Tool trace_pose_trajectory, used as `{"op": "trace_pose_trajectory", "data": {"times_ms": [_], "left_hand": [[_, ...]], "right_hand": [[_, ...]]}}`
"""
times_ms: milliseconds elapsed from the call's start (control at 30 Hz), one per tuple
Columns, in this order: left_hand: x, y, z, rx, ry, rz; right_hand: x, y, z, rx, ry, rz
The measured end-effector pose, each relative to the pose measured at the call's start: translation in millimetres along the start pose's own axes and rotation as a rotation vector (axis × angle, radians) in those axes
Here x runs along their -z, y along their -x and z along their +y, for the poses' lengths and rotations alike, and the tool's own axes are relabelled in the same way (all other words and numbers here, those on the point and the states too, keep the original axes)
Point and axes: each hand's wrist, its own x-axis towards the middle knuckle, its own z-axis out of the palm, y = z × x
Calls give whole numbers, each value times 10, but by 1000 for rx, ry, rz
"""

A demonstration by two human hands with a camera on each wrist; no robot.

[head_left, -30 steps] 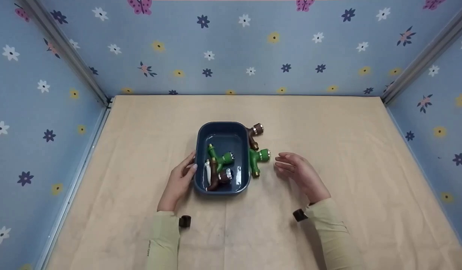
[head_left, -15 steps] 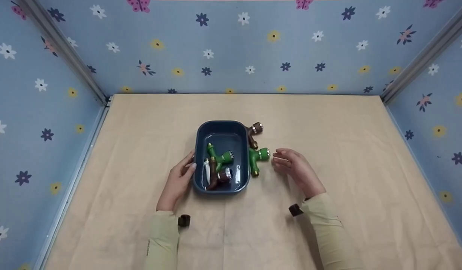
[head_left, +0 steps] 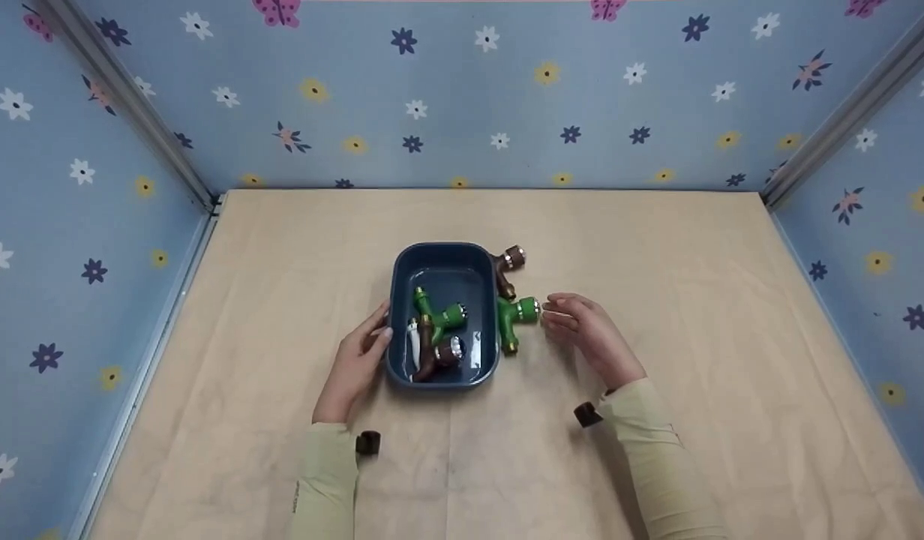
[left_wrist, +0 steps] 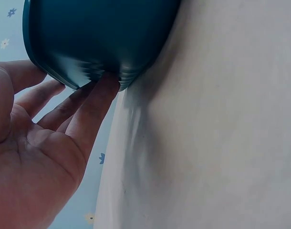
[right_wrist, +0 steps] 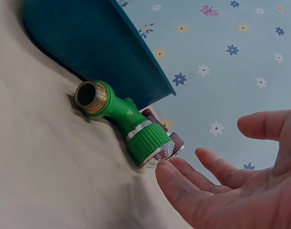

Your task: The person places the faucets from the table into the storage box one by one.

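Observation:
A deep blue rectangular bin (head_left: 445,256) stands on the table. Inside lie a green tap (head_left: 448,316), a brown tap (head_left: 427,352) and a white piece (head_left: 415,345). My left hand (head_left: 357,367) rests against the bin's left side; in the left wrist view its extended fingers (left_wrist: 95,112) touch the outer wall. Outside the bin's right wall lie another green tap (head_left: 513,319) and, farther back, another brown tap (head_left: 511,262). My right hand (head_left: 593,341) is beside the outer green tap's handle, fingers spread and holding nothing. In the right wrist view, that green tap (right_wrist: 124,117) shows its threaded brass end.
A beige cloth (head_left: 319,255) covers the table. Blue flower-patterned panels (head_left: 447,90) close off the back and both sides, with grey metal posts (head_left: 136,97) at the corners. A small black device (head_left: 368,442) is worn at each wrist.
My right hand has moved slightly left and closer to the outer green tap. My left hand stays against the bin, and the bin and taps keep their places.

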Motion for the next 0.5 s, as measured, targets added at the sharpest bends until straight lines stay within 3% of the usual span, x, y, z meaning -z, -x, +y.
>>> {"op": "trace_pose_trajectory", "data": {"times_ms": [500], "left_hand": [[-9, -6, -65, -44, -7, 33]], "right_hand": [[-35, -87, -12, -5, 24, 7]]}}
